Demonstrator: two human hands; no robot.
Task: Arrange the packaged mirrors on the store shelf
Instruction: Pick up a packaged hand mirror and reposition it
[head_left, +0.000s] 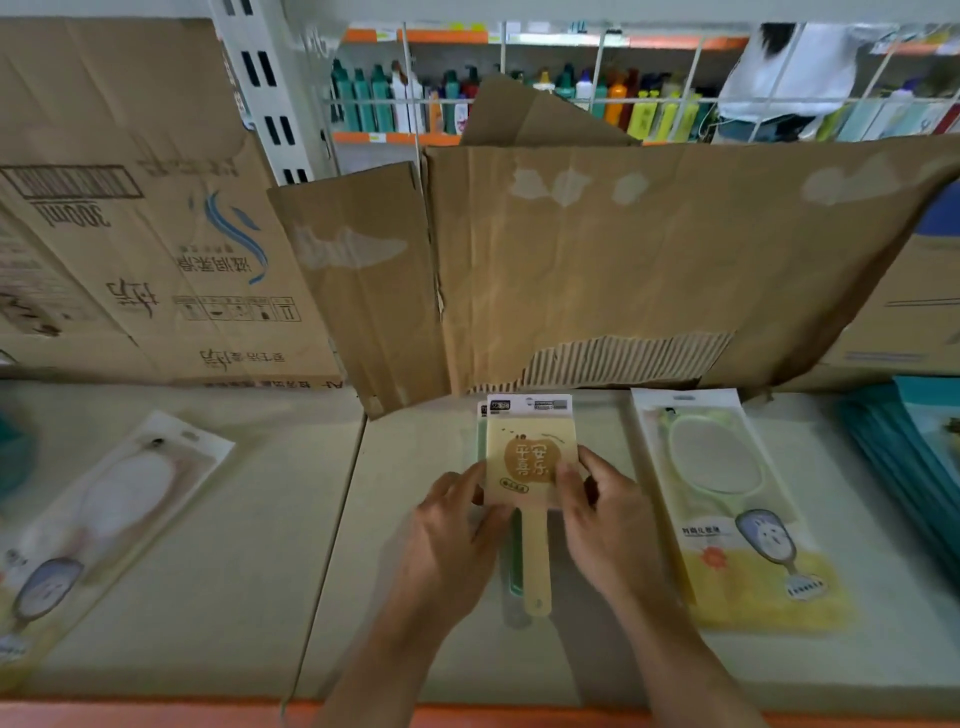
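A yellow packaged hand mirror (530, 447) with an orange apple print lies on the pale shelf (234, 545), on top of a green one (516, 561) whose edge shows beneath it. My left hand (452, 525) pinches the yellow mirror's left edge. My right hand (602, 514) grips its right edge, thumb on the front. To the right lies a green oval mirror in a clear pack (727, 499). At the far left a pink oval mirror pack (109, 514) lies at an angle.
Flattened cardboard (597, 270) and a printed carton (130, 234) stand along the shelf's back. Teal packs (904, 467) are stacked at the far right. An orange shelf lip (156, 717) runs along the front. Behind a wire grid stand bottles (415, 98) and a person (789, 73).
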